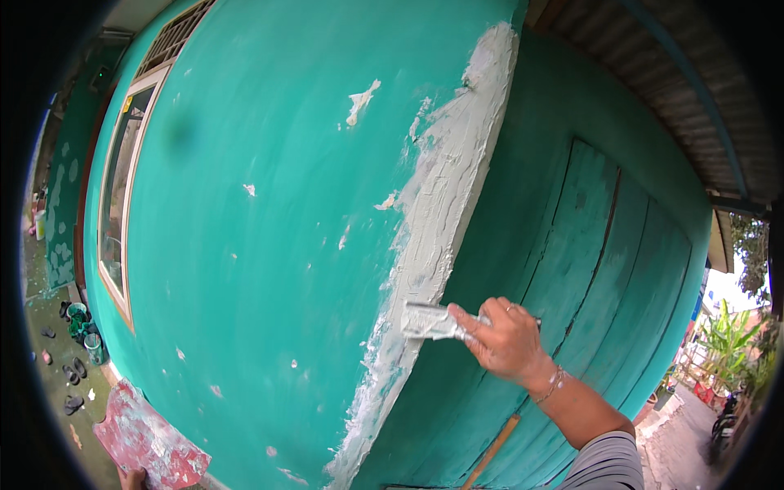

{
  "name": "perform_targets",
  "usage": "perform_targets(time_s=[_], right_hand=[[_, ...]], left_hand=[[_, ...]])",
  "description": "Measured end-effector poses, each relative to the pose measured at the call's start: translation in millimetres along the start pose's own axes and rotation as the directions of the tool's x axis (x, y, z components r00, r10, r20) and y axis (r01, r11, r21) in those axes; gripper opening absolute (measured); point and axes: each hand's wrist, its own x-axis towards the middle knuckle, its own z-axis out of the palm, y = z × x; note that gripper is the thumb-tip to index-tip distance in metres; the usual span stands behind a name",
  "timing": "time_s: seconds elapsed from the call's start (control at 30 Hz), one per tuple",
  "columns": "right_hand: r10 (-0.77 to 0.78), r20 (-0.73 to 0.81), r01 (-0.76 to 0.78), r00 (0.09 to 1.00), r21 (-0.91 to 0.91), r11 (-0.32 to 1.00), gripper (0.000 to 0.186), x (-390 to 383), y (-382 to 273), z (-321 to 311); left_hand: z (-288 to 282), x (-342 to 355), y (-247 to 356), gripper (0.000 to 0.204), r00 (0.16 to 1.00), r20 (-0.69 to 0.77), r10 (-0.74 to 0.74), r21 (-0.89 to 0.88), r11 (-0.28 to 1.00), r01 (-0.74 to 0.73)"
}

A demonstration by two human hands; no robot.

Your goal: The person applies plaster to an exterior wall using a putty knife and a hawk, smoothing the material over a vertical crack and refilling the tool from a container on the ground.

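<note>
Putty knife (429, 321) flat against white filler band (453, 184) on green wall (269, 269) corner; right hand (508, 341) closed round handle, presumably for steady pressure. Left hand (132, 478), partly cropped, grips smeared red board (167, 441) low, likely keeping filler handy.

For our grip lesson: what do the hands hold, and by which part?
Right hand: a scraper, by its handle. Left hand: a red board, by its lower-left edge.

At far left, a greenish floor (61, 347) carries 2 tubs (95, 351), 1 just beside the other. Near them lie 1 pair of dark sandals (71, 375) and more dark footwear (73, 404), scattered loosely about.
</note>
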Motion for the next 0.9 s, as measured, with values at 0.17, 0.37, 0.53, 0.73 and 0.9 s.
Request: perform_targets(time_s=[0.17, 0.37, 0.53, 0.73, 0.9], right_hand=[[-0.001, -0.015, 0.001, 1.000, -0.017, 1.000, 0.055, -6.3, -7.5, -7.1], [0.031, -0.216, -0.073, 0.976, -0.190, 0.979, 0.050, 50.7, 58.1, -10.2], [0.250, -0.406, -0.338, 0.879, -0.162, 0.927, 0.039, 107.1, 113.3, -39.1], [0.167, -0.242, -0.224, 0.956, -0.232, 0.947, 0.038, 89.4, 73.1, -35.1], [0.004, 0.048, -0.002, 0.999, -0.048, 0.999, 0.051, -0.7, -14.4, 0.0]], left_hand=[[16.8, -4.5, 7.3, 0.013, 0.999, -0.044, 0.011, 0.029, 1.000, -0.010], [4.0, 8.9, -3.5, 0.006, 0.999, 0.029, 0.022, 0.025, 0.999, -0.023], [17.2, 9.3, -3.3, 0.004, 0.999, 0.029, -0.023, 0.022, 1.000, 0.022], [8.3, 9.8, 3.1, 0.018, 0.998, 0.068, -0.018, -0.007, 1.000, 0.018], [-1.9, 4.8, 11.2, 0.004, 0.998, -0.028, -0.057, 0.065, 0.996, 0.059]])
